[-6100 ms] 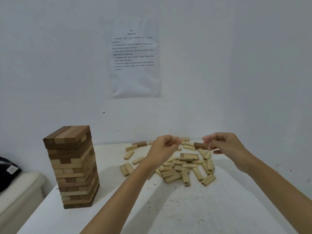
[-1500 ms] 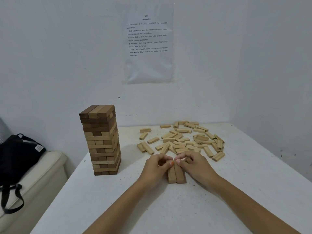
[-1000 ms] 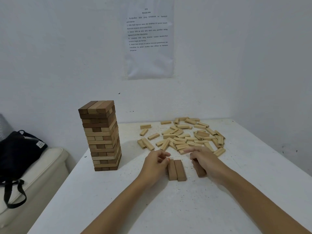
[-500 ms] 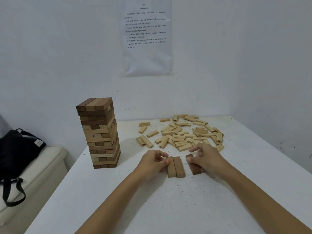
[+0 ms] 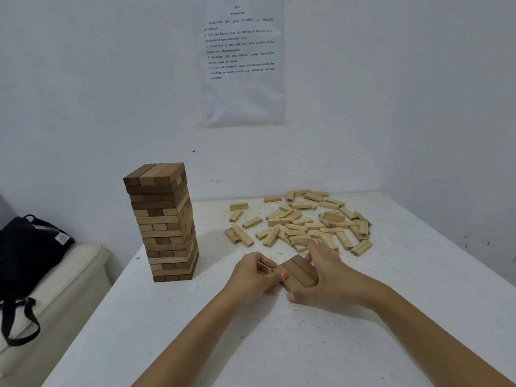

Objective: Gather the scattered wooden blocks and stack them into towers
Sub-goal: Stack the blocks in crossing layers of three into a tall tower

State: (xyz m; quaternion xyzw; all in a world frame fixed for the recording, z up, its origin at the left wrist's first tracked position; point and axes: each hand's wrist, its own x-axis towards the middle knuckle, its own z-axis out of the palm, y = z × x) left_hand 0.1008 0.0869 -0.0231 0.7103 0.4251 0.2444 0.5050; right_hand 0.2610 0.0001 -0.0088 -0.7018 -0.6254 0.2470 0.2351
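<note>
Three brown wooden blocks (image 5: pixel 298 271) lie side by side as one row on the white table (image 5: pixel 279 347). My left hand (image 5: pixel 252 279) grips the row's left side, thumb on top and fingers curled at the far end. My right hand (image 5: pixel 328 275) cups its right side, with the thumb at the near end and the index finger stretched forward. A tall finished tower (image 5: pixel 163 224) of mixed light and dark blocks stands to the left. Several pale scattered blocks (image 5: pixel 304 223) lie in a loose pile behind my hands.
The table sits in a corner, with white walls behind and to the right. A printed sheet (image 5: pixel 241 60) hangs on the back wall. Left of the table, a black bag (image 5: pixel 25 252) rests on a cream cushion (image 5: pixel 61 286).
My right hand has slid a third dark block against the two that my left hand was steadying. Both hands now close in on the row from either side.
</note>
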